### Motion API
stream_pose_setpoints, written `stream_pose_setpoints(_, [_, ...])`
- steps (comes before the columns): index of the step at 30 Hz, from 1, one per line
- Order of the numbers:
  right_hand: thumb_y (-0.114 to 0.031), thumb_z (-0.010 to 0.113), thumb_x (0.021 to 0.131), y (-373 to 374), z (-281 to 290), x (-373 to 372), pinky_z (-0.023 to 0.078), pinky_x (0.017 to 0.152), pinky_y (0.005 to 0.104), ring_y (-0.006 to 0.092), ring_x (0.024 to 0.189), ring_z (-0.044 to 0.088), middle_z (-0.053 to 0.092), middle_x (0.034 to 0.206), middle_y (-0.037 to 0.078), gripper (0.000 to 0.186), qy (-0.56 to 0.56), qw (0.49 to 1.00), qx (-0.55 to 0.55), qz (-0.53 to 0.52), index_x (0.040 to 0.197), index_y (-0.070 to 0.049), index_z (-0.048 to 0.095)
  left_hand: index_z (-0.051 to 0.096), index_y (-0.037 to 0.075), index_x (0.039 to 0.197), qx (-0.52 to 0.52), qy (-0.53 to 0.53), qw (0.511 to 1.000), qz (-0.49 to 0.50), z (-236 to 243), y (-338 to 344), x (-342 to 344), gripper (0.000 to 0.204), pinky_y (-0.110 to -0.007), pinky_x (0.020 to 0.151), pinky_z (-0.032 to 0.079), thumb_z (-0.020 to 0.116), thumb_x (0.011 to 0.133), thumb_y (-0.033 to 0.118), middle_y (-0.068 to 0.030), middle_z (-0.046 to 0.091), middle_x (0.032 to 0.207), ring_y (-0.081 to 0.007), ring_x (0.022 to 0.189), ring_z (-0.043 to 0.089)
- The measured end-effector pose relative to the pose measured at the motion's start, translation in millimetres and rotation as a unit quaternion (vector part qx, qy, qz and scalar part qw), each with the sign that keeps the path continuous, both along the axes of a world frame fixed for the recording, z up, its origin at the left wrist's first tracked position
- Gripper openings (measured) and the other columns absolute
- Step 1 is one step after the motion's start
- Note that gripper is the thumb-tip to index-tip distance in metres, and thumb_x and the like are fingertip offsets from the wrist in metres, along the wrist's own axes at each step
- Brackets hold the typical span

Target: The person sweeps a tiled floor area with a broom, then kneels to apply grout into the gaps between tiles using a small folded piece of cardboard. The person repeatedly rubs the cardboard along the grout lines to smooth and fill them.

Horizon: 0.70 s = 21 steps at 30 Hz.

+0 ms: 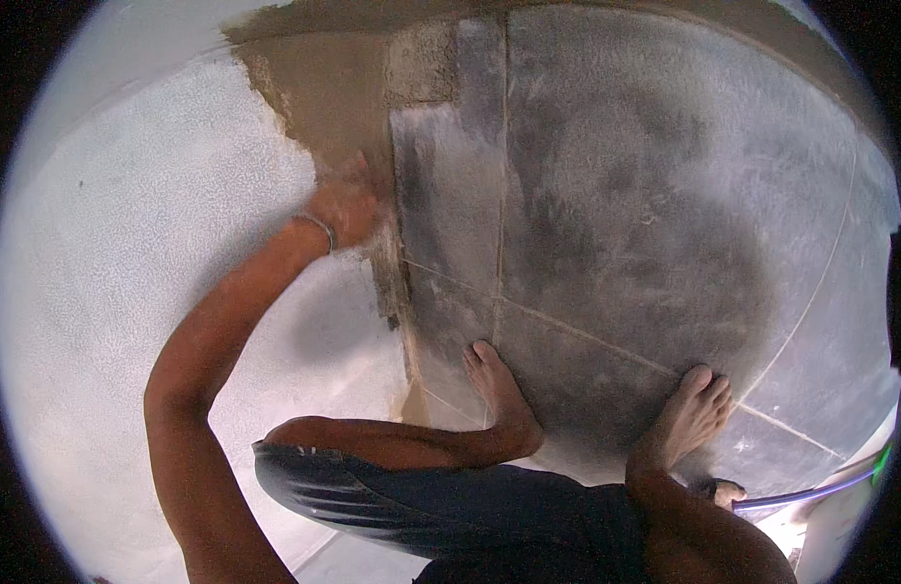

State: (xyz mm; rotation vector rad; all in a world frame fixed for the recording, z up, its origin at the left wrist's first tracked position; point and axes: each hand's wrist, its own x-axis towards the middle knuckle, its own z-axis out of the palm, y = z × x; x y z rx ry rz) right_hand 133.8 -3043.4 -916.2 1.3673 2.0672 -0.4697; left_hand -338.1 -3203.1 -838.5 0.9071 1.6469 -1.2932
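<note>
My left hand (348,209), with a band at its wrist, is at a strip of wet brown mortar (338,88) where the white textured wall (178,195) meets the grey tiles (606,195). Motion smears its fingers, so I cannot make out whether they hold anything. Below the hand, the mortar narrows into a thin, ragged line along the joint. A rough square patch (421,68) adjoins the wide mortar at the top. My right hand does not show clearly.
My bare left foot (494,389) and right foot (692,414) stand on the tiles. Behind my right leg, a purple-blue hose (810,493) runs right from a small, partly hidden skin-coloured shape (728,493). A brown band (762,29) curves along the far edge.
</note>
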Motion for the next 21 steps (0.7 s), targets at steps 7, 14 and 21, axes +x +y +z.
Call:
stream_pose_setpoints(7, [-0.030,0.028,0.104,0,0,-13,0.031,0.108,0.0478,0.0378,0.116,0.046,0.049,0.110,0.022,0.040,0.037,0.996,0.004,-0.085,0.107,0.003,0.050,0.053,0.010,0.143,0.129,0.007,0.961,-0.246,8,-28,25,0.053,-0.047,0.124,0.012,0.050,0.099,0.039,-0.0059,0.042,0.156,-0.0261,0.150,0.026])
stream_pose_setpoints(14, [-0.021,0.034,0.103,1,5,-20,0.035,0.108,0.0470,0.0372,0.118,0.048,0.051,0.112,0.019,0.027,0.004,1.000,0.026,-0.014,0.108,0.000,0.049,0.033,0.021,0.156,0.115,0.099,0.952,-0.264,21,-14,-30,0.061,-0.048,0.125,0.007,0.045,0.100,0.043,0.0017,0.025,0.164,-0.0227,0.154,0.014])
stream_pose_setpoints(21, [-0.013,0.040,0.101,-3,-3,-14,0.038,0.108,0.0466,0.0352,0.117,0.051,0.054,0.113,0.017,0.014,-0.045,0.995,0.073,0.059,0.108,-0.003,0.048,0.030,0.023,0.157,0.125,0.170,0.917,-0.340,9,38,-85,0.057,-0.047,0.126,0.006,0.035,0.105,0.043,0.0029,0.020,0.166,-0.0208,0.154,0.011])
